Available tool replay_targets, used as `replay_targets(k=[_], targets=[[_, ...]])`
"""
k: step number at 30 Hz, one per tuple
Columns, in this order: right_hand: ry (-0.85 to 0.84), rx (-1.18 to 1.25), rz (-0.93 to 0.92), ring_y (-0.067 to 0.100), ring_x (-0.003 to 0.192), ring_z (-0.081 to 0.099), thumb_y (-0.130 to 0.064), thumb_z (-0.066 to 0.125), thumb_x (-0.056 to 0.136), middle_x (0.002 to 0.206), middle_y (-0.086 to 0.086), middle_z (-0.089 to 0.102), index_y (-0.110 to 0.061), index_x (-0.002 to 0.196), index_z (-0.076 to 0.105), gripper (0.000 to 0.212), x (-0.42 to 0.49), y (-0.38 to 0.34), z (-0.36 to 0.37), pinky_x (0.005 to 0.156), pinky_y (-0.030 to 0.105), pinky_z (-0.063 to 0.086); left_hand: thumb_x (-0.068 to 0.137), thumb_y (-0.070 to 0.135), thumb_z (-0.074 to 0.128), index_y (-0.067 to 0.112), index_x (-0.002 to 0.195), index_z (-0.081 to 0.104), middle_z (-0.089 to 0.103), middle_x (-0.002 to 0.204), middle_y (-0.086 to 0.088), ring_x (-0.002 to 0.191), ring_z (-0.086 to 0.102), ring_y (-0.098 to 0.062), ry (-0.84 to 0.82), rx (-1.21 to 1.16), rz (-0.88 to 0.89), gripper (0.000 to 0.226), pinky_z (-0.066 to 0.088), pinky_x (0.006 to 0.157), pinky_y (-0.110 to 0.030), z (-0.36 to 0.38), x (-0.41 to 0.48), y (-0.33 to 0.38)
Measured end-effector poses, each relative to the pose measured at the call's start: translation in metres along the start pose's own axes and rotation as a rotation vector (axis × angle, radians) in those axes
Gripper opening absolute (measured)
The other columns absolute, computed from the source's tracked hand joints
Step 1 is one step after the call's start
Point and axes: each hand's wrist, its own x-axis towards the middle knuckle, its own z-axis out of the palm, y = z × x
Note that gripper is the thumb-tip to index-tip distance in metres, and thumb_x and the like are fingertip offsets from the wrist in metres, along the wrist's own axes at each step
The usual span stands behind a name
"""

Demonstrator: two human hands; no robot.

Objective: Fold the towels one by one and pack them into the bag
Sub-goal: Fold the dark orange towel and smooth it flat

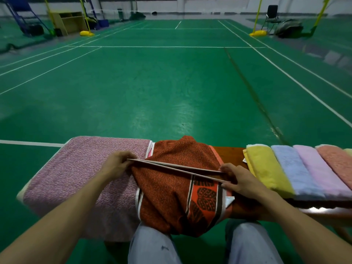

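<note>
Five pastel towels lie side by side on the right of the tabletop: a yellow towel, a blue towel, a lilac towel, a salmon towel and a green sliver at the frame edge. All appear folded into long pads, each touching its neighbour. One mauve towel lies spread over the left end, unfolded as far as I can judge. Between them sits the orange towel, the item in hand, bunched on the tabletop and hanging over the near edge onto my knees.

Hand state: my left hand pinches two pale hems of the orange towel at its left side; my right hand pinches the same two hems at the right. The hems run taut between the two (close together at the left, splaying toward the right).

Progress, by judgement: roughly midway on folding. The orange towel's edges are being aligned, the fold not yet laid down; the mauve towel is left to do.

Containers: no bag is in view, so I cannot report anything packed. Packing appears wholly outstanding.
</note>
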Motion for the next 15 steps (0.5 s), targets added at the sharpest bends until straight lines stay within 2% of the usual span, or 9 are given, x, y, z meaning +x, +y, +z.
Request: replay_targets(k=[2,6,9,12,15], targets=[[0.035,0.014,-0.018,0.010,0.105,0.055,-0.026,0.076,0.084,0.112,-0.011,0.060,-0.032,0.125,0.049,0.050,0.001,-0.003,0.000,0.094,0.032,0.047,0.087,0.000,0.064,0.019,0.092,0.070,0.069,0.088,-0.004,0.079,0.064,-0.020,0.000,-0.016,-0.035,0.021,0.042,0.059,-0.009,0.001,0.002,-0.001],[0.149,0.041,-0.007,0.014,0.094,0.066,-0.014,0.074,0.085,0.103,-0.003,0.070,-0.022,0.114,0.055,0.036,0.004,-0.009,0.005,0.086,0.038,0.055,0.086,0.000,0.065,0.022,0.085,0.068,0.069,0.084,-0.003,0.080,0.065,-0.020,0.003,-0.058,-0.041,0.022,0.045,0.063,-0.016,-0.002,0.003,-0.002],[0.199,0.038,0.023,0.017,0.092,0.068,-0.013,0.073,0.086,0.100,-0.001,0.071,-0.022,0.109,0.056,0.030,0.007,-0.012,0.007,0.084,0.040,0.056,0.087,0.002,0.065,0.019,0.087,0.069,0.070,0.087,-0.003,0.082,0.063,-0.017,0.003,-0.046,-0.043,0.017,0.042,0.062,-0.010,-0.005,0.002,0.000],[0.206,0.066,0.042,0.015,0.086,0.067,-0.013,0.074,0.084,0.093,-0.007,0.069,-0.027,0.104,0.053,0.032,0.009,-0.016,0.005,0.081,0.040,0.056,0.087,0.003,0.066,0.014,0.093,0.071,0.068,0.088,-0.001,0.084,0.061,-0.013,0.017,-0.034,-0.050,0.014,0.038,0.067,-0.010,-0.005,0.001,0.001],[0.227,0.047,0.057,0.019,0.087,0.064,-0.016,0.073,0.085,0.093,-0.005,0.067,-0.025,0.103,0.051,0.030,0.009,-0.019,0.001,0.080,0.041,0.054,0.087,-0.001,0.064,0.013,0.094,0.070,0.068,0.086,-0.001,0.078,0.061,-0.011,0.026,-0.068,-0.056,0.017,0.044,0.069,-0.014,-0.006,-0.002,0.005]])
